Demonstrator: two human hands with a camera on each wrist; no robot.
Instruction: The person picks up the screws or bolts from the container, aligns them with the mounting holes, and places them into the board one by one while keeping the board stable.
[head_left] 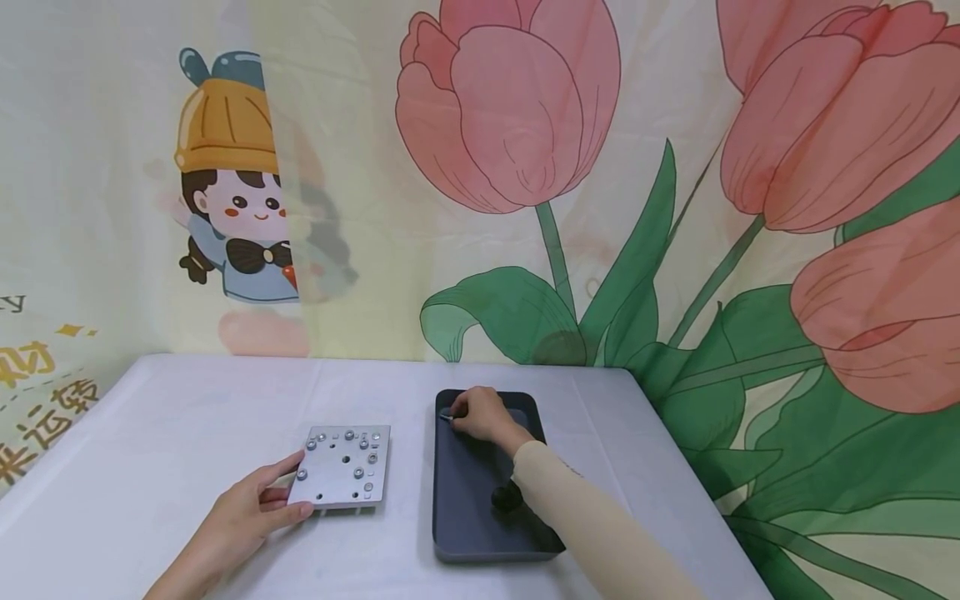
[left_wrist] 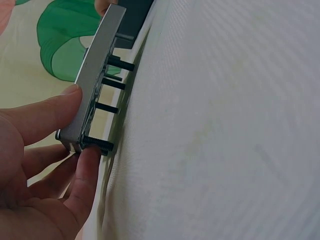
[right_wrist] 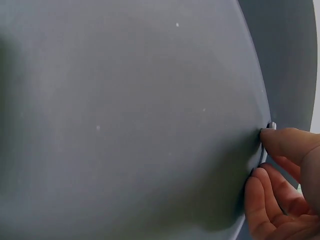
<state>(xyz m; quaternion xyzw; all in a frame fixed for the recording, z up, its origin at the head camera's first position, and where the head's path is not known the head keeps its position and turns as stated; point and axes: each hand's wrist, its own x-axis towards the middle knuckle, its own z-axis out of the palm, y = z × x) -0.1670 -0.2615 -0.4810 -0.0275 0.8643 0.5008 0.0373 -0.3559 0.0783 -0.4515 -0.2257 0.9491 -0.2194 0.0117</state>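
My left hand (head_left: 251,504) grips the near left corner of a silvery metal plate (head_left: 330,477), thumb on its near edge. Several screws are set in the plate, and their dark threaded shanks (left_wrist: 107,145) stick out underneath in the left wrist view. Whether their tips touch the table cannot be told. Over the far left part of a dark grey tray (head_left: 468,533), my right hand (head_left: 483,412) pinches a thin silvery screw-like piece (head_left: 446,415) between thumb and fingers. In the right wrist view, fingertips mostly cover that piece (right_wrist: 273,125), close to the tray's wall.
A white cloth covers the table (head_left: 202,417). Below the right sleeve's cuff shows a black round object (head_left: 506,498); whether it is fixed to the wrist is unclear. The tray's raised rim stands right of the plate. Behind the table hangs a backdrop (head_left: 360,167) printed with tulips.
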